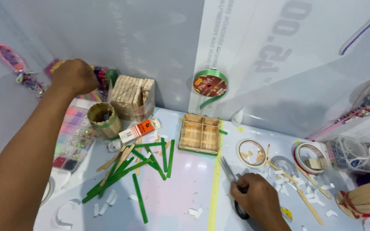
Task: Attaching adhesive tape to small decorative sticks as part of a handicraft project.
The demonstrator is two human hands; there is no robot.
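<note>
Beads in a clear bag (pixel 101 77) sit far left by the wall, where my left hand (pixel 74 76) is curled closed, reaching among them; I cannot tell what it grips. Green sticks (pixel 140 164) lie mid-bench. Near right, my right hand (pixel 260 199) closes over scissors (pixel 232 179), pressing them flat against the bench (pixel 185 188).

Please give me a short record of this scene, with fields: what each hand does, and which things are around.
left hand: reaching to the back wall, at a bag of colourful items
right hand: resting on scissors on the table
centre: wooden stick tray with four compartments
scattered: green sticks
near left hand: small stick cup, stack of plain sticks
wall: green ribbon roll
</note>
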